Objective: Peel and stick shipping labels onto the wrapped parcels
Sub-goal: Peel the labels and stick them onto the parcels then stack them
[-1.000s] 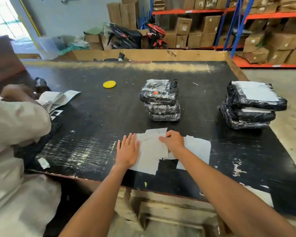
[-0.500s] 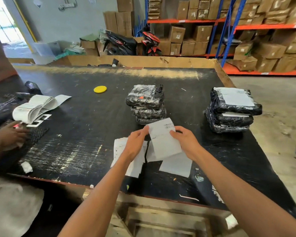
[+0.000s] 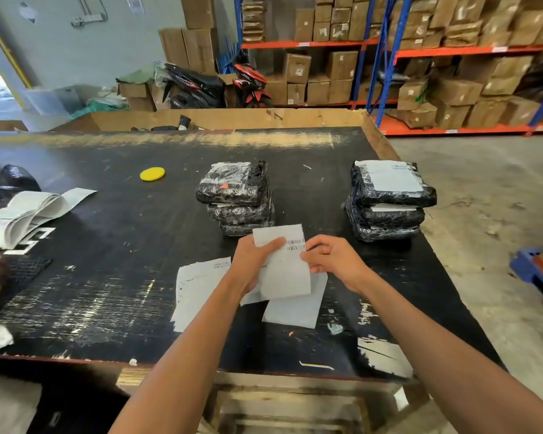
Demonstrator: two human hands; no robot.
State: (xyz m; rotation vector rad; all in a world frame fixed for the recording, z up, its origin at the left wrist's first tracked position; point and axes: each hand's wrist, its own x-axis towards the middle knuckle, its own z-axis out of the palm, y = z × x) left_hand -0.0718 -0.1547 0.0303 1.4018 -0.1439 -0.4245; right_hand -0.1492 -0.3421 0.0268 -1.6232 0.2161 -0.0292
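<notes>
A shipping label (image 3: 284, 264) is held upright above the black table (image 3: 107, 277), gripped by the left hand (image 3: 253, 261) and pinched at its right edge by the right hand (image 3: 333, 261). The unlabelled parcel stack (image 3: 235, 195) lies straight ahead, just beyond the label, roughly equally near to both hands.

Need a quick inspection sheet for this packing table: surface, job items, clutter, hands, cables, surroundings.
Surface: black table, scuffed and scratched.
Job's things: held label; loose labels flat on table; middle parcel stack without labels on top; right parcel stack, top one labelled.
Clutter: yellow disc; folded label strip at left.
Grippers: left hand and right hand both pinch the label.
Cables: nothing seen.
Surroundings: shelves of cardboard boxes; parked motorbike.
</notes>
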